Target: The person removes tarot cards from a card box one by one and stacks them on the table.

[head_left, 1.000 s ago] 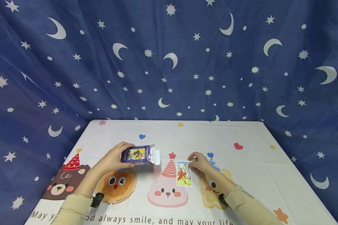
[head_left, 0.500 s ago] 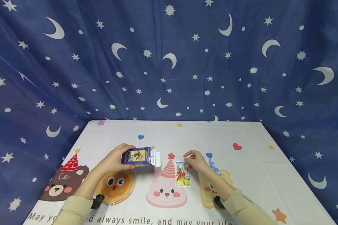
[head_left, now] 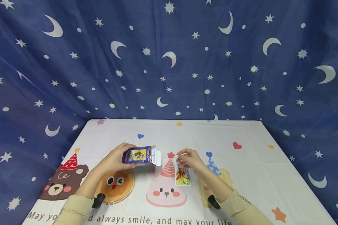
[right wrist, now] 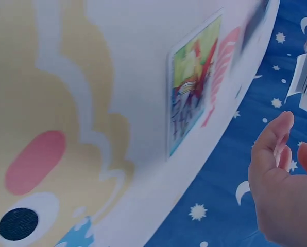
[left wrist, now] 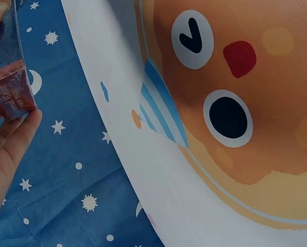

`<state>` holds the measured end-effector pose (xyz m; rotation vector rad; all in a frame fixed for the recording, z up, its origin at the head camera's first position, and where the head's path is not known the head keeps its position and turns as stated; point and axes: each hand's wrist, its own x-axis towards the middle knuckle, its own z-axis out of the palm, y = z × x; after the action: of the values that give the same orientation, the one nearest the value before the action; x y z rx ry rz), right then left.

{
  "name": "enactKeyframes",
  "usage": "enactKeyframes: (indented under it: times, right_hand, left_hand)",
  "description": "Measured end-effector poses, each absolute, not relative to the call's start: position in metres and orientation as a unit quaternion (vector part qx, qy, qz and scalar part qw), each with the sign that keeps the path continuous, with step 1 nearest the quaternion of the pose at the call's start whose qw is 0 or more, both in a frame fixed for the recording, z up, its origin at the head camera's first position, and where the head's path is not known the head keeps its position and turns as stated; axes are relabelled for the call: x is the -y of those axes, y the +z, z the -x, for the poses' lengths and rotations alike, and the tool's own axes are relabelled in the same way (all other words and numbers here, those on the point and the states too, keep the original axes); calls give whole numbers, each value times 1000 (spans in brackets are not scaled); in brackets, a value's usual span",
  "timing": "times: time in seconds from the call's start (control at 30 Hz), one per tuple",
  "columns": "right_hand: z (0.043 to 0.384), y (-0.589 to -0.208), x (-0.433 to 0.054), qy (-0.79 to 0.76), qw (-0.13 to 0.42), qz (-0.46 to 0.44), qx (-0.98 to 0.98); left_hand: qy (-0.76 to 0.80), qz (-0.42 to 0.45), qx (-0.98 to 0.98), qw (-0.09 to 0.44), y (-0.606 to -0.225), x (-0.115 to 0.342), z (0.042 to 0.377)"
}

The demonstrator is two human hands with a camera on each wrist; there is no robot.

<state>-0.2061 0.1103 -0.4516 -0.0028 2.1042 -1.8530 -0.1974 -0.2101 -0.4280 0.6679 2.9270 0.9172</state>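
Note:
My left hand (head_left: pixel 114 160) grips a blue tarot card box (head_left: pixel 138 155) by its left end, thumb and fingers on opposite long edges. Its white flap (head_left: pixel 158 158) hangs open on the right, and a bit of a card shows in the mouth. In the left wrist view, fingertips lie against the box's red end (left wrist: pixel 12 92). One tarot card (head_left: pixel 182 177) lies face up on the tablecloth, a red figure on it. My right hand (head_left: pixel 192 161) is over the card's upper part, fingers loosely bent; in the right wrist view they hold nothing and point toward the open box.
A white tablecloth (head_left: pixel 214 137) printed with cartoon animals, hearts and lettering covers the table. Behind and at the sides hangs a dark blue curtain (head_left: pixel 146 87) with moons and stars. Each wrist wears a black strap device (head_left: pixel 98 200).
My right hand has moved left from beside the card's upper right corner to over its top, now covering part of it. The left hand and box have stayed nearly in place.

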Motion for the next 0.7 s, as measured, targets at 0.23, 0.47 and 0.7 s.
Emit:
enactKeyframes:
  times: [0.23, 0.47, 0.7]
  right_hand:
    - [206, -443, -99, -659, 176, 15, -731]
    - [201, -436, -92, -671, 185, 41, -716]
    - [194, -429, -84, -677, 198, 63, -706]
  left_hand:
    - [296, -211, -931, -1, -427, 209, 197]
    - [300, -221, -928, -7, -428, 208, 196]
    - [297, -223, -928, -11, -429, 209, 194]
